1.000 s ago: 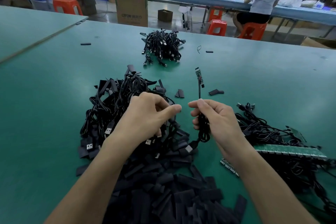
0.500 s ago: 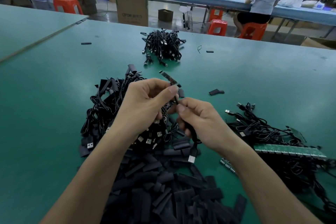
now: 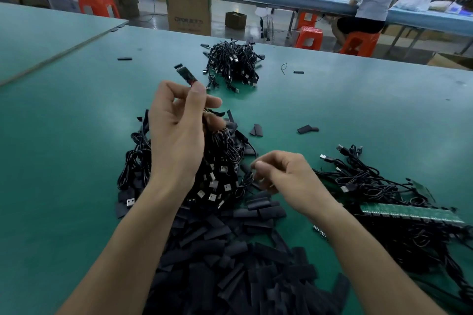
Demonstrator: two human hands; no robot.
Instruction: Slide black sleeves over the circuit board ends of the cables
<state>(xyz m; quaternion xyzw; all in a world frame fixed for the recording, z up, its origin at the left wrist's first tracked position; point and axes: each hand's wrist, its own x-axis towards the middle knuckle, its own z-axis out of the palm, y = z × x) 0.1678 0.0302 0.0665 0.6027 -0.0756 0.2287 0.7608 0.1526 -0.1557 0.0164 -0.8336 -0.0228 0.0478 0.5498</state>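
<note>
Sleeves [image 3: 230, 263] lie in a loose heap at the near edge of the table [image 3: 358, 110], many flattened and overlapping. Likely risk: the pick brings up two at once, or one pressed shut that won't open over the board.

Right hand [image 3: 289, 181] hovers at the far edge of that heap, fingers curled, thumb and forefinger close together. Cannot tell if they pinch anything. It sits right over a tangle of cables [image 3: 220, 161] with USB plugs, so it could snag a cable instead of a sleeve.

Left hand [image 3: 179, 130] is raised above the tangle, thumb and fingers clamped on the near end of the board [image 3: 184, 75]. The grip is only at one end, so the board may pivot or slip when a sleeve is pushed on. The exposed pins could catch the sleeve mouth or bend.

The board is in the air, past the left thumb, tilted far-left. It is narrow and dark, with a pin row at the far tip and a red patch by the thumb. It looks bare, no sleeve seen on it. Its cable is hidden behind the hand.

Farther back is a bundle [image 3: 233, 64] of cables, too small to tell if sleeved.
</note>
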